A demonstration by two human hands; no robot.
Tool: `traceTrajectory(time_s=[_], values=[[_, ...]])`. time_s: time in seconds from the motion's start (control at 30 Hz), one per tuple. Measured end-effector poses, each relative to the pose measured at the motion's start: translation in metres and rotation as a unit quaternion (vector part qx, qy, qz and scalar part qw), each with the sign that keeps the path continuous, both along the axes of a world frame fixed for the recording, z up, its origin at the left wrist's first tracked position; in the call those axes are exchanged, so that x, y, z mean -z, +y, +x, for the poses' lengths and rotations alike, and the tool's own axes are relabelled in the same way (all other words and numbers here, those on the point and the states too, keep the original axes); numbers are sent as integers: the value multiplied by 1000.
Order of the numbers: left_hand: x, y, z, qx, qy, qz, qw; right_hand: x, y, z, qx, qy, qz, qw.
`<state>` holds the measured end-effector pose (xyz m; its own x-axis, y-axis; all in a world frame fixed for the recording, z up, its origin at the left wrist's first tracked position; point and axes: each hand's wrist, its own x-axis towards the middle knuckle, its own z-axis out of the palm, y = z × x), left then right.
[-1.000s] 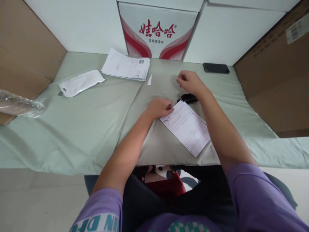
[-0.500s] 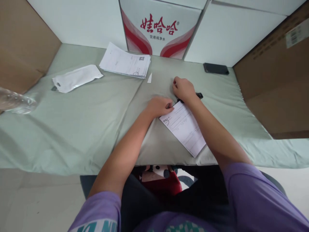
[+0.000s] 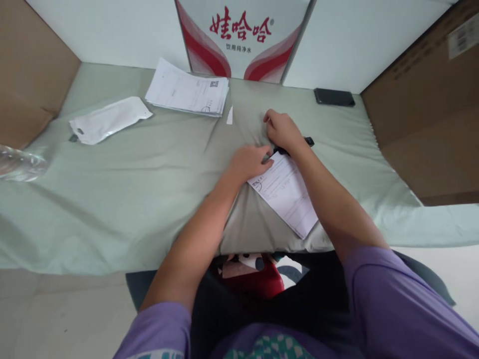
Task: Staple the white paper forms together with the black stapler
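Note:
A stapled-looking set of printed paper sheets [image 3: 286, 192] lies at a slant on the green cloth, partly under my right forearm. My left hand [image 3: 251, 162] rests at its upper left corner; the thumb lies over the paper edge and is spread from the fingers. Beyond the paper, my right hand [image 3: 281, 130] sits on the cloth with curled fingers, and whatever they may grip is hidden. A black object [image 3: 309, 141] shows beside and under my right wrist; its kind is unclear. Just ahead of the hands lies a small white paper scrap [image 3: 229, 115].
A stack of printed papers [image 3: 187, 89] lies at the back, left of centre. Farther left are a white plastic pouch [image 3: 110, 119] and a clear bottle [image 3: 22, 164]. A black phone [image 3: 334, 97] lies at back right. Cardboard boxes [image 3: 422, 119] and white cartons [image 3: 239, 40] border the table.
My left hand has slid slightly right along the paper's corner, and the cloth has wrinkled around it. My right hand stays nearly in place. The camera view has shifted a little.

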<state>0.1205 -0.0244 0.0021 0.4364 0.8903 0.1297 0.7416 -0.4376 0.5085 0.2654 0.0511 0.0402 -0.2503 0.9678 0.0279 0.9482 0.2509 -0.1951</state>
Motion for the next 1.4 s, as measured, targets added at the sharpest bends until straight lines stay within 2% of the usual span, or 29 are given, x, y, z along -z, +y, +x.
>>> traceTrajectory(time_s=[0.17, 0.3, 0.47, 0.6, 1.4], values=[[-1, 4, 0, 3, -8, -16, 1000, -6, -9, 6, 15, 47, 8, 999], [-1, 7, 1, -1, -11, -27, 1000, 1, -5, 12, 28, 123, 17, 992], [-2, 6, 0, -5, -6, -30, 1000, 18, 10, 22, -7, 321, 32, 946], [-4, 6, 0, -7, 2, -30, 1000, 21, 16, 27, 5, 396, 14, 918], [-2, 8, 0, 2, -1, -36, 999, 15, 19, 30, 35, 457, 38, 888]])
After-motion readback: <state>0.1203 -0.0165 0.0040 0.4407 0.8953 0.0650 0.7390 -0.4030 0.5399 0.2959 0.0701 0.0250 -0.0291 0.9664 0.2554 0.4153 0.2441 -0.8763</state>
